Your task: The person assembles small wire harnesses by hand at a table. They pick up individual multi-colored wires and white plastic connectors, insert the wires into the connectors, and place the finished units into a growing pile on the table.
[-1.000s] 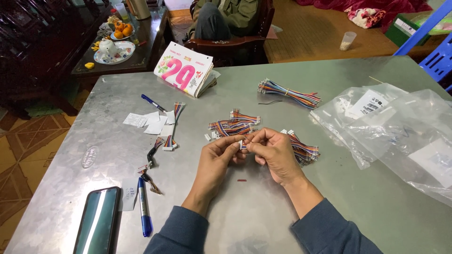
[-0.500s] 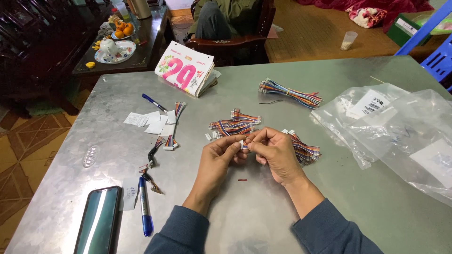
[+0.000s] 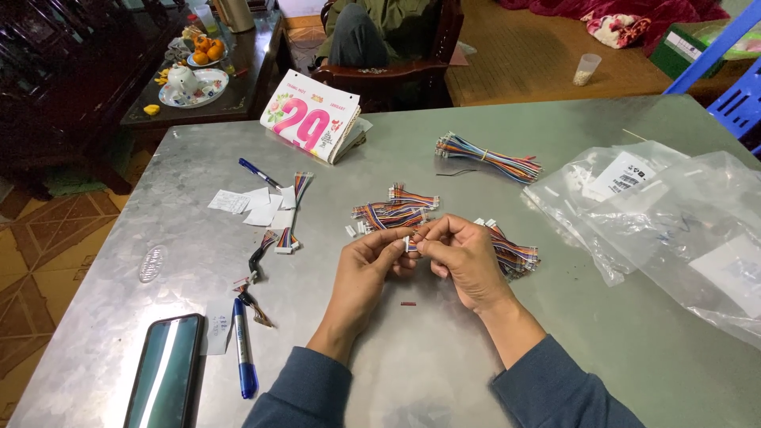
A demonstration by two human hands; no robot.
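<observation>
- Left hand point(image 3: 366, 269) and right hand point(image 3: 464, 255) meet over the counter point(image 3: 444, 349); fingers point(image 3: 396, 247) of both pinch one small connector point(image 3: 409, 242) between the tips.
- The connector's multicoloured wires disappear under the right fingers; how firm the grip is cannot be told.
- Just beyond the fingers: a loose pile of harnesses point(image 3: 394, 212). Just right of them: a second pile point(image 3: 511, 254), partly hidden by the right hand.
- Farther beyond, to the right: a tied bundle point(image 3: 487, 156), untouched.
- Below the fingers: a small red piece point(image 3: 408, 303) lies apart on the counter.
- Left of the fingers: paper slips point(image 3: 250, 204), two pens, a phone point(image 3: 164, 372).
- Far right: clear bags point(image 3: 674, 222).
- Judgement: work is midway; one piece in hand, piles not sorted apart by sight.
</observation>
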